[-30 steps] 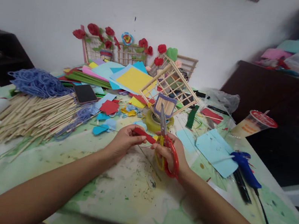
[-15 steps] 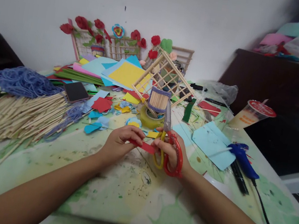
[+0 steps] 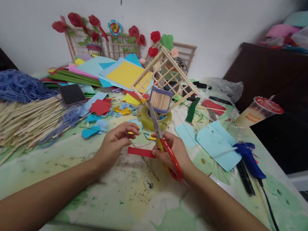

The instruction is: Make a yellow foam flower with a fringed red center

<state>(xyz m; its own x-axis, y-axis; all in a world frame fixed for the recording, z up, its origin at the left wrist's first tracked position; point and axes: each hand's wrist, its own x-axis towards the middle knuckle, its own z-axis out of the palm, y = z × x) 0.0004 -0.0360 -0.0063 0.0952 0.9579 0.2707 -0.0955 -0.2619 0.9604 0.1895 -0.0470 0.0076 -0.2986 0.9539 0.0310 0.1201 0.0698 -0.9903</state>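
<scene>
The red strip (image 3: 140, 152) lies between the hands, above the surface (image 3: 110, 199), its right end pinched in the right hand (image 3: 178, 149). That hand also closes round the handles of the scissors (image 3: 167, 148). The left hand (image 3: 113, 140) is loosely open, thumb and fingers parted, empty, just beside the strip's free end.

The strip looks like paper: very light, thin, apt to bend or crease, so a gentle pinch at an end or along its edges should suit. The scissors seem stiff and heavier, best taken by the handles.

The strip's long axis runs nearly level, left to right across the hands; the blades point forward and leftward, towards the tape (image 3: 143, 120) beyond them.
</scene>
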